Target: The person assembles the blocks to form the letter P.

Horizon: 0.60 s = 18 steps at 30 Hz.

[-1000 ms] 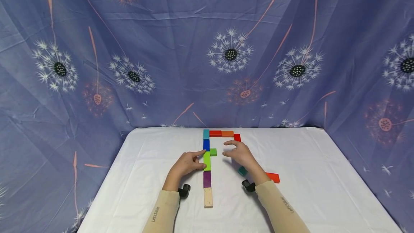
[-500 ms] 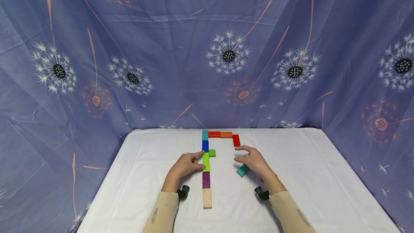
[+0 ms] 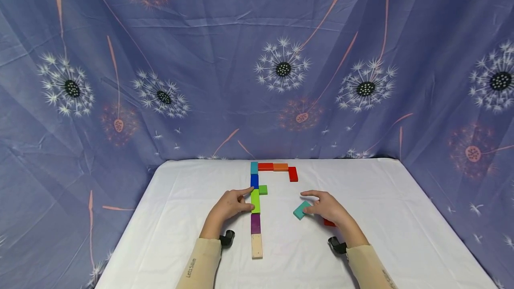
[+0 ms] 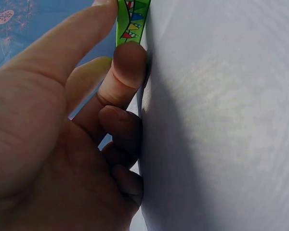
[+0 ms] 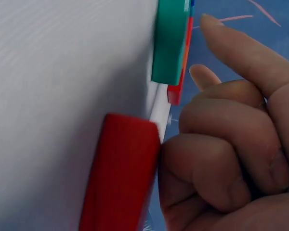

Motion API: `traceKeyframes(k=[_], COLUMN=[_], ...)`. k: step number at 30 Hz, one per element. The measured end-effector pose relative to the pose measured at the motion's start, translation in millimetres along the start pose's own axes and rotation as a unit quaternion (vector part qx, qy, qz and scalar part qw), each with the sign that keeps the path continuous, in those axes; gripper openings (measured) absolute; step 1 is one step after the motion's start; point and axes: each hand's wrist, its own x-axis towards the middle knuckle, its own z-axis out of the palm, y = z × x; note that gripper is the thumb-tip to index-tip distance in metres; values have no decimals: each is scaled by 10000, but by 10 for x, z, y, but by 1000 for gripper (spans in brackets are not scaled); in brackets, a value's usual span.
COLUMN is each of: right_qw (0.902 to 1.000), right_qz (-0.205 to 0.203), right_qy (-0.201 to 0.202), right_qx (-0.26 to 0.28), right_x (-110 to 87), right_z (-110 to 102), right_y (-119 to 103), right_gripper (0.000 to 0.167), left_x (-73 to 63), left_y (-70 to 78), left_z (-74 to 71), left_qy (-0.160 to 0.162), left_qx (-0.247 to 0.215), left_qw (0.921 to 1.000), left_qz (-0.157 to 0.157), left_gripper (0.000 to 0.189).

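Note:
In the head view, my left hand (image 3: 233, 204) lies beside a lime green block (image 3: 255, 201), pinching it lengthwise with index finger and thumb. The left wrist view shows small printed flags on the side of that green block (image 4: 131, 21). My right hand (image 3: 327, 205) hovers by a loose teal block (image 3: 300, 211), index finger and thumb spread apart, the thumb overlapping the block. From the right wrist, a gap shows between the teal block (image 5: 171, 43) and the fingers; the other fingers are curled. A red block (image 3: 329, 223) is partly hidden under the right wrist.
The lime block sits in a column with light blue (image 3: 254, 167), blue (image 3: 254, 181), purple (image 3: 255, 224) and plain wood (image 3: 257, 246) blocks. Red (image 3: 265, 167) and orange (image 3: 280, 167) blocks run right from its top to another red block (image 3: 293, 174). A small green block (image 3: 263, 190) juts from the column.
My right hand has drawn back from near the upper right red block, moving right and nearer to me, to the teal block. The left hand stays in place.

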Motion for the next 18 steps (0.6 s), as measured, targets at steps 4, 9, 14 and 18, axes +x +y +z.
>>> traceKeyframes(k=[4,9,14,18], right_qw=[9998,9987,9983,9980], right_qz=[-61,-117,-126,-126], right_qy=[-40,-113,-139,-11], right_qx=[-206,-474,-547,-612], right_x=[3,3,-6,-21], right_z=[8,8,1,12], right_y=[26,19,8,10], right_gripper=[52,46,46,44], left_x=[6,13,16,14], left_y=[-9,-8,3,-6], left_z=[9,11,11,19], left_qy=[-1,9,26,23], left_qx=[12,-20,-31,-40], left_qw=[10000,10000,10000,9999], left_qz=[-18,-67,-84,-108], left_gripper=[69,69,69,69])
